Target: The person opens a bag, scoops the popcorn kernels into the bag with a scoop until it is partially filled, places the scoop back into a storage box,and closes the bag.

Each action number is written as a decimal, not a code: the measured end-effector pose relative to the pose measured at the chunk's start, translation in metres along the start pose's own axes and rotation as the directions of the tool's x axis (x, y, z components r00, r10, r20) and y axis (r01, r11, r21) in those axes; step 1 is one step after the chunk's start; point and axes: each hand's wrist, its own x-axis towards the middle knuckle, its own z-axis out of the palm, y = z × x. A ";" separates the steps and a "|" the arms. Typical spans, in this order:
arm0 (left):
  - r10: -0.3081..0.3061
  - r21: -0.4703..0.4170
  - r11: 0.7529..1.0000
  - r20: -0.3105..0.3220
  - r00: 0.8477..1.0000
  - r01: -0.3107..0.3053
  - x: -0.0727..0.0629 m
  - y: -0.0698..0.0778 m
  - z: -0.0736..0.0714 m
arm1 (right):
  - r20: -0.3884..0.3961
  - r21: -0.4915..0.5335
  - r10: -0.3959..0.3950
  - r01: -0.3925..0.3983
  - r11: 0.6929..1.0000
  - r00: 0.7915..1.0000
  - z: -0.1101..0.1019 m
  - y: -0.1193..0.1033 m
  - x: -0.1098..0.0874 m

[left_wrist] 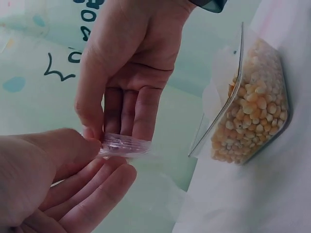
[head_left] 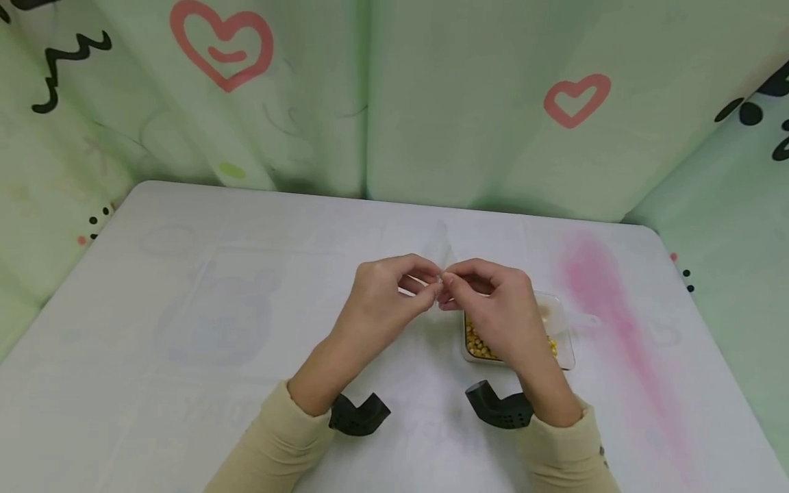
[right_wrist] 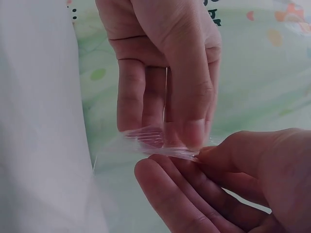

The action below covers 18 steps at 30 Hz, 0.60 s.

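My left hand (head_left: 388, 294) and right hand (head_left: 502, 305) meet over the middle of the table. Between thumbs and fingertips, both pinch the edge of a clear plastic bag (right_wrist: 146, 138). Ridged lines run along this edge, seen also on the bag (left_wrist: 129, 145) in the left wrist view. The rest of the bag is thin, see-through and faint beyond the fingers. Partly behind the right hand and wrist stands a clear box (head_left: 568, 356) of yellow corn kernels (head_left: 483, 342).
A pale translucent piece (head_left: 555, 316) lies at the box's right side, with a small tab sticking out. Black curved mounts (head_left: 360, 415) sit at both wrists. The white tabletop (head_left: 259, 411) has a pink smear on the right, and a green curtain (head_left: 444, 103) hangs behind it.
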 end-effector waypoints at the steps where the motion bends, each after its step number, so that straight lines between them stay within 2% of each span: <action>1: 0.004 0.002 1.000 -0.001 1.000 -0.004 0.000 0.000 0.001 | -0.001 0.000 0.000 0.000 1.000 1.000 0.000 0.000 0.000; 10: 0.051 0.065 0.997 -0.044 0.998 -0.048 0.000 -0.001 -0.002 | -0.003 0.006 0.018 -0.018 1.000 1.000 -0.001 0.000 0.000; 18: 0.082 0.133 0.989 -0.086 0.993 -0.070 0.000 -0.001 -0.002 | -0.052 -0.102 0.014 -0.019 0.995 0.999 -0.001 0.000 0.000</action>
